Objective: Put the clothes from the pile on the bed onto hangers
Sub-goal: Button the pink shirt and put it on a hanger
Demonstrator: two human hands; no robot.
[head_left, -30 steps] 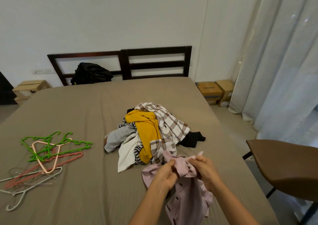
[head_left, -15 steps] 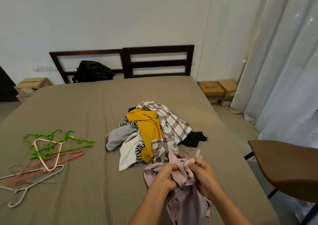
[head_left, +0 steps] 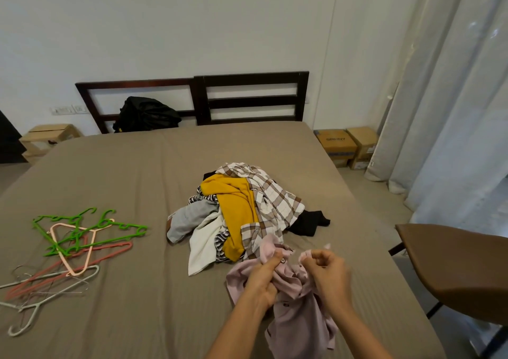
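Observation:
A pale pink buttoned shirt [head_left: 297, 312] lies bunched on the near part of the bed [head_left: 137, 172]. My left hand [head_left: 262, 279] grips its fabric beside a button, thumb on top. My right hand [head_left: 328, 272] pinches another edge of the same shirt a little to the right. Behind them sits the pile of clothes [head_left: 242, 210]: a mustard top, a brown-and-white checked shirt, grey, white, striped and black pieces. A heap of hangers [head_left: 71, 246], green, pink, peach and grey, lies on the bed's left side.
A brown chair [head_left: 461, 270] stands close at the right of the bed. A dark headboard [head_left: 247, 97] with a black bag [head_left: 145, 114] is at the far end. Cardboard boxes [head_left: 346, 147] and white curtains [head_left: 453, 111] are at the right, another box [head_left: 46, 139] at the far left.
My hands have drawn apart, spreading the pink shirt's top edge between them; a button now shows by my left thumb. The camera tilted slightly.

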